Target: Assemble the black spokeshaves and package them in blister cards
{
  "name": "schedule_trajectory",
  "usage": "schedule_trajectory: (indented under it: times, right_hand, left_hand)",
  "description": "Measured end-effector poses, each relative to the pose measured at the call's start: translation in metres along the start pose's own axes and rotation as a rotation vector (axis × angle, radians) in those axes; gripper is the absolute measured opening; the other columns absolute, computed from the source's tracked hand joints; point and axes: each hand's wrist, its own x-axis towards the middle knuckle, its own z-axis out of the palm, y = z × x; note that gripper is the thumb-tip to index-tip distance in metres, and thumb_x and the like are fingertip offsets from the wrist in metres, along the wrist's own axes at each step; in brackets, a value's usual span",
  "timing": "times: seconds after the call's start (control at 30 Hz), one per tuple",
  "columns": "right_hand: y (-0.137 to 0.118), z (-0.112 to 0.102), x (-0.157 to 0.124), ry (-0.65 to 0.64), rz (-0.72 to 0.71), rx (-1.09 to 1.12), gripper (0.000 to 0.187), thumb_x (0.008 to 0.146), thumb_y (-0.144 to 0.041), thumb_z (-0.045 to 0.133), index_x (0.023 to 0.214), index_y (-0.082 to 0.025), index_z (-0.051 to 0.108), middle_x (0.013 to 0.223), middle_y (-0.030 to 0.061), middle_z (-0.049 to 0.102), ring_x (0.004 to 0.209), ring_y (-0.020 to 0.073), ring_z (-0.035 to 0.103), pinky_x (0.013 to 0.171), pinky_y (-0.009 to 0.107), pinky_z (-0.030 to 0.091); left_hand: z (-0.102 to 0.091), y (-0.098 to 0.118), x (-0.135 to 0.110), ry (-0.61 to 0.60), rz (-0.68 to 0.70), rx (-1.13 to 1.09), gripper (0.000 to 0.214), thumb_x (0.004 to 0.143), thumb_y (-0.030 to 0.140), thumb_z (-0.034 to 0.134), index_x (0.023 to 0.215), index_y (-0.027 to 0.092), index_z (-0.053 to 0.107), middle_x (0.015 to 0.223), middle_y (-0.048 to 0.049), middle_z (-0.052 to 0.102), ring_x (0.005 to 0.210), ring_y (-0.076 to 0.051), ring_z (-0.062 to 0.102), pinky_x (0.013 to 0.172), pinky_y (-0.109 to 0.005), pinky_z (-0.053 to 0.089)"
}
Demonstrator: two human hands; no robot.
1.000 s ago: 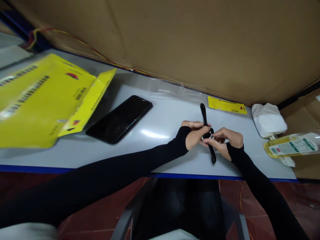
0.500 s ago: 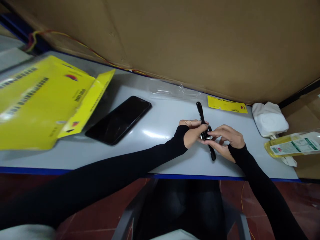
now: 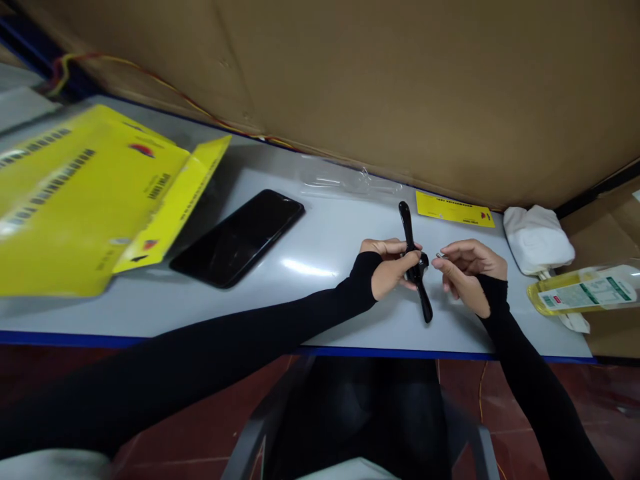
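Observation:
A black spokeshave [image 3: 424, 301] with two slim handles is held above the table, its handles pointing toward and away from me. My left hand [image 3: 389, 268] is closed round its middle, with the thumb on top. To the right of it and apart from the tool, my right hand [image 3: 473, 270] pinches a small silvery metal piece [image 3: 440, 255] between thumb and fingertips. That piece is too small to identify, though it looks like a screw. My left fingers hide part of the spokeshave's body.
A black phone [image 3: 239, 239] lies left of my hands, beside yellow woodworking-tool packages [image 3: 100, 207]. Toward the back are clear plastic packaging [image 3: 345, 181] and a yellow card [image 3: 454, 209]. At right are a white cloth bundle [image 3: 537, 239] and a bottle of yellow liquid [image 3: 580, 291]. A cardboard wall [image 3: 375, 80] rises behind.
My right hand has drawn away from the spokeshave to the right, with the small metal piece between its fingertips. My left hand still holds the spokeshave, which has turned slightly.

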Motion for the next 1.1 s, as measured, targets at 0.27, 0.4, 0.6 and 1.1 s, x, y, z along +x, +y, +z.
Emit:
schedule_trajectory:
  times: [0.27,0.4,0.6,1.1]
  right_hand:
    - [-0.013,0.001,0.005,-0.079,0.217,0.162,0.051,0.060,-0.050,0.103,0.077,-0.020,0.066,0.066,0.0010,0.074,0.035,0.0123,0.059,0.024,0.020,0.041]
    - [-0.013,0.002,0.007,-0.119,0.306,0.196,0.055,0.056,-0.055,0.103,0.074,-0.018,0.067,0.064,0.0023,0.072,0.039,0.0138,0.062,0.025,0.020,0.044]
    - [-0.011,0.001,0.010,-0.196,0.375,0.233,0.053,0.067,-0.062,0.096,0.084,-0.016,0.075,0.076,0.0052,0.075,0.055,0.0161,0.072,0.029,0.018,0.049]
    - [-0.004,-0.002,-0.003,-0.139,0.127,-0.055,0.031,0.071,-0.043,0.098,0.090,-0.020,0.088,0.069,0.0048,0.078,0.055,0.0160,0.070,0.042,0.023,0.053]
  left_hand:
    - [-0.004,-0.005,0.002,-0.029,0.013,0.002,0.011,0.079,0.017,0.083,0.087,0.010,0.079,0.080,-0.0038,0.069,0.067,-0.018,0.073,0.052,-0.034,0.069]
    - [-0.006,-0.010,0.003,-0.038,0.013,0.008,0.014,0.080,0.020,0.084,0.089,0.010,0.080,0.082,-0.0047,0.071,0.067,-0.019,0.074,0.053,-0.036,0.069]
    - [-0.008,-0.013,0.003,-0.034,0.007,0.030,0.018,0.079,0.022,0.085,0.092,0.010,0.081,0.086,-0.0060,0.073,0.070,-0.019,0.075,0.054,-0.035,0.070]
    - [0.004,0.006,-0.002,0.024,-0.068,-0.019,0.004,0.082,0.006,0.075,0.081,0.009,0.079,0.077,-0.0034,0.070,0.066,-0.017,0.073,0.052,-0.033,0.069]
